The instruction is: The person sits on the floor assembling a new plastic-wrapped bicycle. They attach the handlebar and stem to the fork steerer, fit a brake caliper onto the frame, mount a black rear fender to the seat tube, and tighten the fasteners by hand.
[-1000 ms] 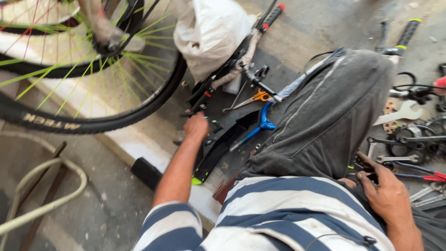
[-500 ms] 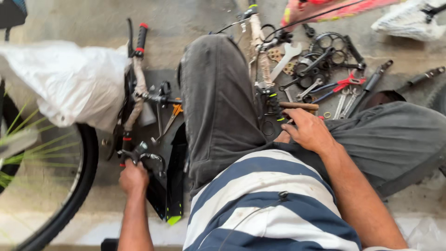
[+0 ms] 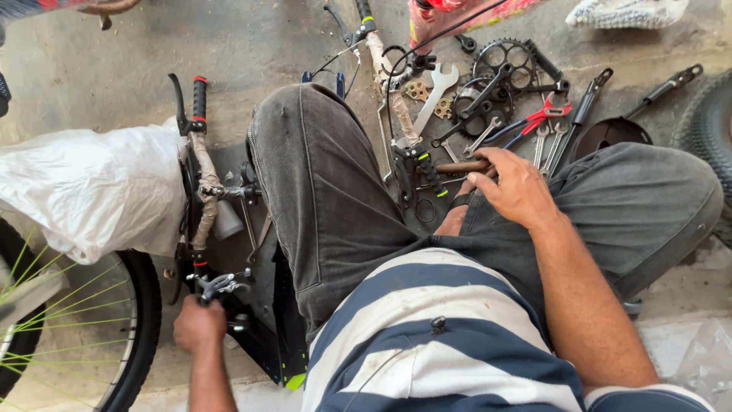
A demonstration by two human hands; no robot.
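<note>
I sit on the ground in grey trousers and a striped shirt. My left hand [image 3: 200, 326] is closed around the near end of a bicycle handlebar [image 3: 200, 183], by its brake lever. The handlebar lies over a black mat and ends in a red grip. My right hand [image 3: 517, 187] rests on my right thigh, its fingers closed around a brown wooden tool handle [image 3: 460, 166] that sticks out to the left. Just beyond it lies a pile of tools.
Spanners [image 3: 436, 95], sprockets [image 3: 503, 57], red-handled pliers [image 3: 534, 118] and a pump lie on the concrete ahead. A white plastic bag [image 3: 91, 191] covers part of the bike at left, above a black wheel with green spokes [image 3: 69, 328]. A tyre [image 3: 713, 130] is at right.
The view has swung right and settled over my lap. My right hand has closed on the wooden handle. My left hand stays on the handlebar end.
</note>
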